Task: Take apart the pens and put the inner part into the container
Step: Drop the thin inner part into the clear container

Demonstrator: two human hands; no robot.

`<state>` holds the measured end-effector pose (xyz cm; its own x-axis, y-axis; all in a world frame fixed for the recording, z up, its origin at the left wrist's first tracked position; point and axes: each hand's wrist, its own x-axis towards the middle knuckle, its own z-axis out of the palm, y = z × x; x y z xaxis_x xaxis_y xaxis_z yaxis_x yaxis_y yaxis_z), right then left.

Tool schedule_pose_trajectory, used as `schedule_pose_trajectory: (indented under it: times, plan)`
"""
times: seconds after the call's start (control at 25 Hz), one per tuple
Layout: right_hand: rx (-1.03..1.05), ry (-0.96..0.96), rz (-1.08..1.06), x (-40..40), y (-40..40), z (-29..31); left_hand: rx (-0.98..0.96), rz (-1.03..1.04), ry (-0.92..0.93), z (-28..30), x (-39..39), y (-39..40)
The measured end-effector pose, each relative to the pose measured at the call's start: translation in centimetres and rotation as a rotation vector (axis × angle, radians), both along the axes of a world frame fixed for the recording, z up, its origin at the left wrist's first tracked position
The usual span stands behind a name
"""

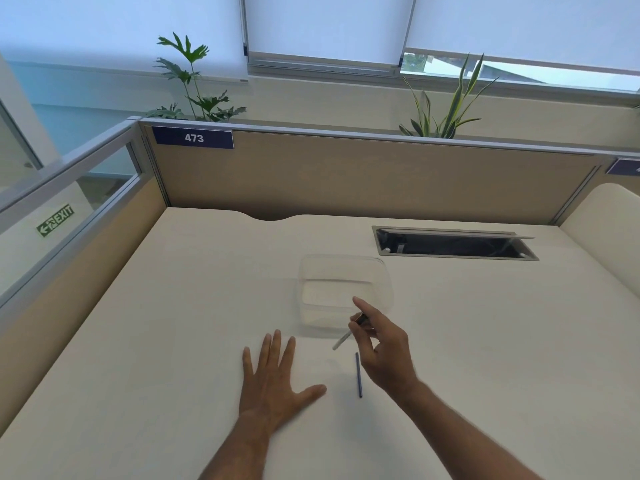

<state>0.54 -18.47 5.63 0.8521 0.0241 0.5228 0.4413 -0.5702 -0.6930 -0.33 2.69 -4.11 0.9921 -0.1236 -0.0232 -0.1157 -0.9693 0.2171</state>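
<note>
My left hand lay flat on the cream-white desk top, palm down, fingers spread wide and gripping nothing. My right hand was raised just above the desk, its thumb and fingers pinched on a slim pen part with a black upper end and a pale grey lower shaft. That piece slanted down to the left out of my grip, its lower tip hanging free just short of the near wall of the clear, rounded-rectangular plastic container, which stood open on the desk beyond both hands. My index finger pointed up over the container's front edge. A thin dark blue pen tube lay on the desk between my two hands, apart from both, running roughly towards and away from me.
</note>
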Motion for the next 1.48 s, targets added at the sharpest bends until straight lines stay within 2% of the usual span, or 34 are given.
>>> schedule_pose_trajectory:
  times: [0.12,0.4,0.48,0.76,0.96,1.28,1.48]
  plan:
    - [-0.109,0.090,0.066,0.0,0.1,-0.8,-0.003,-0.005,0.014,-0.2,0.0,-0.1]
    - [-0.051,0.054,0.029,0.4,0.0,-0.1,0.005,0.022,-0.046,-0.4,0.3,-0.2]
    - [-0.051,0.048,0.028,0.4,0.0,0.0,0.013,0.021,-0.012,-0.3,0.3,-0.3]
    - [-0.058,0.020,0.017,0.5,-0.2,-0.3,0.028,-0.061,-0.040,-0.8,0.8,-0.2]
    - [-0.131,0.129,0.078,0.5,-0.2,-0.8,0.022,-0.051,-0.041,-1.1,0.8,-0.2]
    - [-0.068,0.005,0.005,0.8,-0.4,-0.1,0.023,-0.047,-0.054,-1.1,0.8,-0.2]
    - [-0.174,0.129,0.069,0.7,-0.6,-0.7,0.026,-0.049,-0.053,-1.2,0.9,-0.1]
